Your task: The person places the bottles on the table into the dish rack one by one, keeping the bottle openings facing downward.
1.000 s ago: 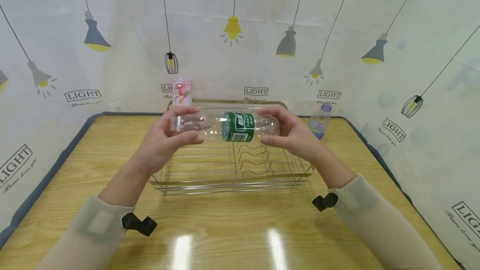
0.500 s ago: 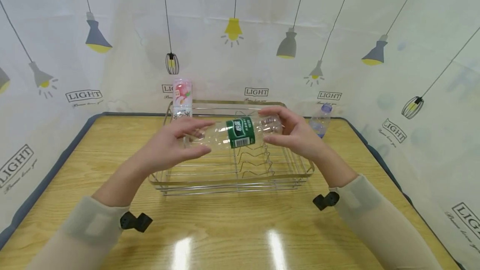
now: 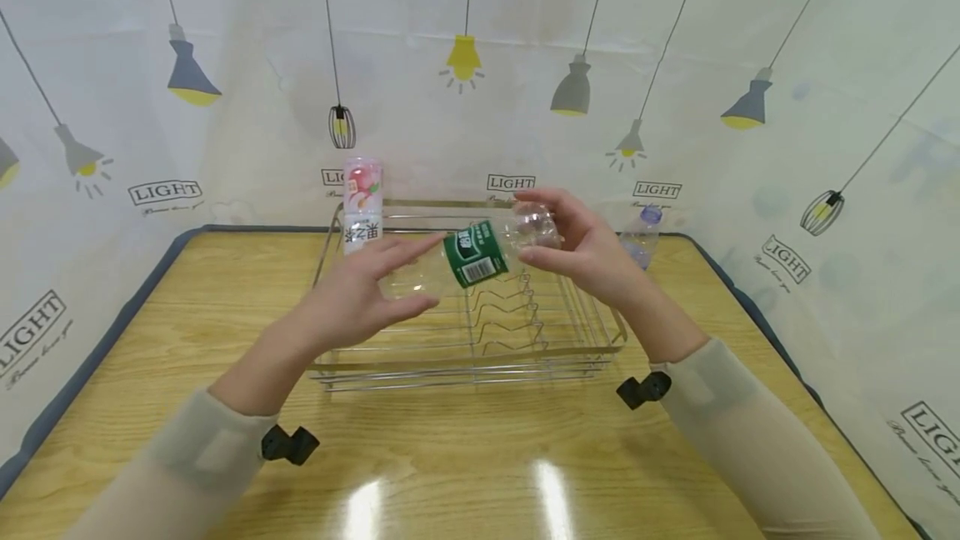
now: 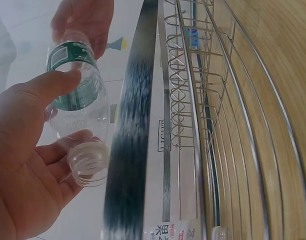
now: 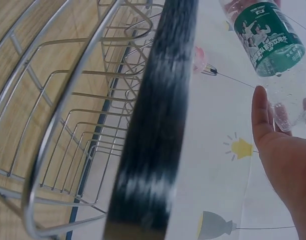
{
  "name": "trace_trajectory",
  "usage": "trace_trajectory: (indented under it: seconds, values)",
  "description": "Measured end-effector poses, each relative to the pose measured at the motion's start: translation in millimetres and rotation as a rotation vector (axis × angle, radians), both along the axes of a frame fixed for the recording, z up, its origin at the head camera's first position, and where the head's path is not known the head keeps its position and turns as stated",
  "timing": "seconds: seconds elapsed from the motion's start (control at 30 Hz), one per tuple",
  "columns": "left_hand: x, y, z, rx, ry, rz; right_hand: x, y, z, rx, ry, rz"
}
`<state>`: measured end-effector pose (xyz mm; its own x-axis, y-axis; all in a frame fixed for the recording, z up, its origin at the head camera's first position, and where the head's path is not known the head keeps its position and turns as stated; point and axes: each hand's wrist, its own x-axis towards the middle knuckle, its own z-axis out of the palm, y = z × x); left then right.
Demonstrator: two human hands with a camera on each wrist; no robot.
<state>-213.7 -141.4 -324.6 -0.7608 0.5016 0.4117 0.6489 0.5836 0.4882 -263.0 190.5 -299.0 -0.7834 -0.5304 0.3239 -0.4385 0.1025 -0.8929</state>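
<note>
A clear plastic bottle (image 3: 474,255) with a green label hangs tilted above the wire rack, base end higher on the right, neck end lower on the left. My left hand (image 3: 348,294) holds its neck half. In the left wrist view, the thumb of that hand (image 4: 23,150) lies by the label, the fingers behind the bottle, and the bottle's mouth (image 4: 88,162) sticks out beneath. My right hand (image 3: 588,252) holds the base end between thumb and fingers. The right wrist view has the bottle (image 5: 268,40) beyond the fingers of that hand (image 5: 285,155).
Below the hands stands the wire dish rack (image 3: 450,363), with wavy dividers (image 3: 510,327) on its floor. A pink-and-white can (image 3: 363,200) rises at its back left corner. Behind my right hand stands a small clear bottle (image 3: 641,236) with a purple cap. A printed cloth backdrop encloses the wooden table (image 3: 450,448).
The bottle has gone from level to tilted, its base end rising and its neck end dropping, while its label turned. My left hand has shifted right along it; my right hand has risen slightly.
</note>
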Motion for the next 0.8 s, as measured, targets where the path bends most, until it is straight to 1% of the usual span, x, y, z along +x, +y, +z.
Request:
trace_trajectory:
  seconds: [0.1, 0.17, 0.23, 0.37, 0.47, 0.63, 0.73, 0.8]
  values:
    - [-0.4, 2.2, -1.2, 0.032, -0.061, 0.001, -0.5, -2, 3.1, -0.019, -0.022, 0.005]
    - [-0.7, 2.9, -2.5, 0.071, -0.124, -0.014, -0.6, -2, 4.6, -0.033, -0.049, 0.01]
    - [-1.0, 3.7, -3.9, 0.112, -0.171, -0.024, -0.2, -3, 6.4, -0.052, -0.073, 0.015]
    - [-3.0, 5.1, -6.8, 0.184, -0.223, -0.026, -0.2, -5, 7.1, -0.091, -0.104, 0.017]
    - [-4.7, 7.2, -8.0, 0.24, -0.273, -0.019, 0.1, -8, 5.2, -0.076, -0.114, 0.033]
    - [-6.9, 9.4, -9.4, 0.37, -0.382, -0.02, 0.5, -16, -0.9, -0.017, -0.119, 0.089]
    - [-8.3, 9.7, -10.8, 0.429, -0.424, -0.028, 0.7, -22, -3.4, -0.012, -0.122, 0.126]
    - [-8.6, 10.1, -12.0, 0.453, -0.434, -0.04, 1.2, -28, -3.9, -0.017, -0.127, 0.143]
